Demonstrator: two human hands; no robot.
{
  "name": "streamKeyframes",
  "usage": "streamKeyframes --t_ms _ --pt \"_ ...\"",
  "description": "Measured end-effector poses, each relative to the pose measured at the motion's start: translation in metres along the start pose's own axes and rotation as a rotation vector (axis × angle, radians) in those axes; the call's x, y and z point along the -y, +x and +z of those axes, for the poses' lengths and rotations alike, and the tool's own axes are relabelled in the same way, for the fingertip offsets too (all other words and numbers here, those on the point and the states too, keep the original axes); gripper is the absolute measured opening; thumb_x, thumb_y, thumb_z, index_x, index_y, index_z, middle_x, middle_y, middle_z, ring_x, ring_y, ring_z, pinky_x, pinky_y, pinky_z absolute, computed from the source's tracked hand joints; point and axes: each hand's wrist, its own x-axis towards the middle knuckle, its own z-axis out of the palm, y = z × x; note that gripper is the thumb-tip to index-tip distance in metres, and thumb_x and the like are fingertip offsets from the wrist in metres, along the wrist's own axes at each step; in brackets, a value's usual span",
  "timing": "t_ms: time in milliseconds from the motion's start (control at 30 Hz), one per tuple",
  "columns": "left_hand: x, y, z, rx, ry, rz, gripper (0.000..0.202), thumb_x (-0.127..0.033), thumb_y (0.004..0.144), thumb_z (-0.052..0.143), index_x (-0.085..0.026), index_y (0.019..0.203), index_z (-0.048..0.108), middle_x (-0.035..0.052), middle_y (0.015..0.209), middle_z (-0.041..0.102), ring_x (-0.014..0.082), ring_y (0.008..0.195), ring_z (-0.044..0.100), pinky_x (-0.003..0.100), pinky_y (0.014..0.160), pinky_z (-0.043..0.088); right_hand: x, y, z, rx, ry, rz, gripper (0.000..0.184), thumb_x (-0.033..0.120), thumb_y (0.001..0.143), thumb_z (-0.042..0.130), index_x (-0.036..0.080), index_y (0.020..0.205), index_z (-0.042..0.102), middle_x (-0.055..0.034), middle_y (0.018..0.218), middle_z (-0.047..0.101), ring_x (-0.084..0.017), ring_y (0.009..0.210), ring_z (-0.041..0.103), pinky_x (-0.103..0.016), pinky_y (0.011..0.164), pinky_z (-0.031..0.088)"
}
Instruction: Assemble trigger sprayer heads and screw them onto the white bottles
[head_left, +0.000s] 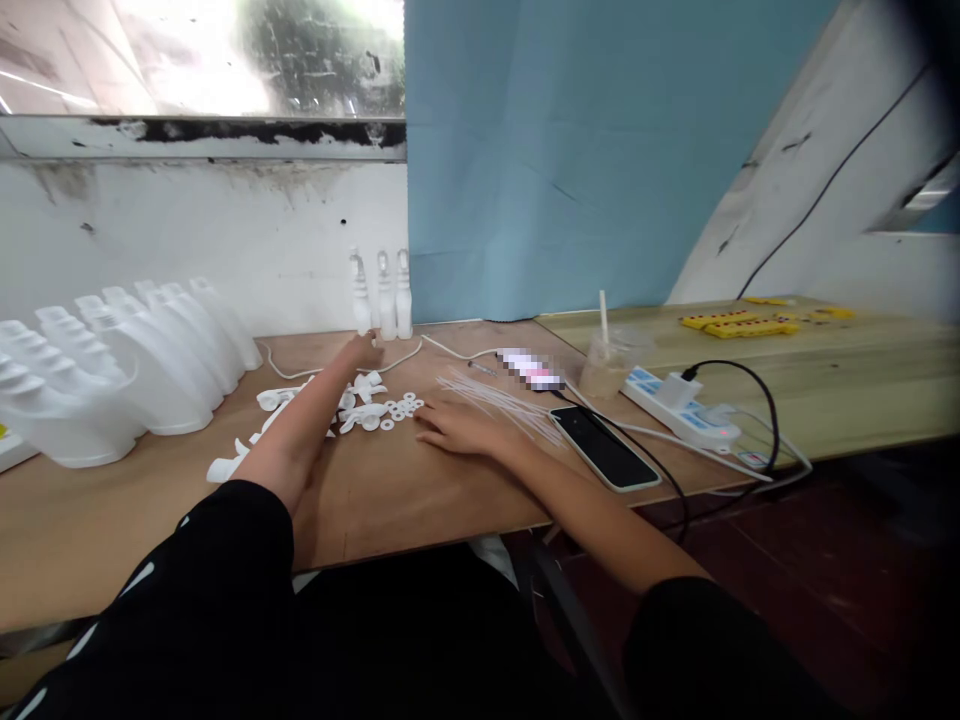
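My left hand [366, 350] reaches to the back of the table, its fingers closed around the lower part of a slim white bottle [360, 290]. That bottle leans slightly, beside two similar upright white bottles [394, 295] against the wall. My right hand [459, 430] rests on the tabletop with its fingers apart, holding nothing. Its fingertips are beside a small pile of white rings [403, 408]. White plastic trigger-like parts [366, 415] lie between my arms, partly hidden by my left forearm. Thin clear tubes [502, 400] are spread just beyond my right hand.
Large white bottles [157, 350] stand in rows on the left. To the right are a lit phone [529, 369], a dark phone [604, 447], a plastic cup with a straw [606, 362] and a power strip [679, 410] with cables. Yellow pieces [739, 325] lie farther back.
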Motion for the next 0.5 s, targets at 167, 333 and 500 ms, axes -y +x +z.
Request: streamKeyframes --t_ms 167,333,500 --pt "0.0 0.021 0.004 -0.003 0.03 -0.012 0.058 -0.048 0.083 0.054 -0.017 0.132 0.046 0.0195 0.133 0.054 0.0283 0.108 0.062 0.034 0.09 0.049 0.005 -0.001 -0.003 0.013 -0.02 0.035 0.029 0.038 0.095 0.049 0.017 0.113 0.057 -0.013 0.118 0.058 -0.023 0.093 0.059 -0.033 0.078 0.043" --pt "0.002 0.042 0.007 0.018 0.051 -0.031 0.061 -0.046 0.081 0.057 -0.016 0.133 0.045 0.0183 0.134 0.054 0.0285 0.117 0.057 0.034 0.096 0.046 0.005 0.0 -0.003 0.009 -0.031 0.042 0.028 0.04 0.095 0.049 0.018 0.112 0.056 -0.0119 0.117 0.058 -0.023 0.093 0.059 -0.032 0.076 0.043" --pt "0.002 0.045 0.003 0.017 0.066 0.0 0.064 -0.047 0.083 0.056 -0.014 0.136 0.043 0.0199 0.136 0.053 0.0308 0.121 0.054 0.037 0.098 0.045 0.0 0.001 0.002 -0.003 -0.032 0.036 0.027 0.04 0.095 0.049 0.02 0.113 0.055 -0.0114 0.117 0.059 -0.024 0.096 0.059 -0.032 0.077 0.043"
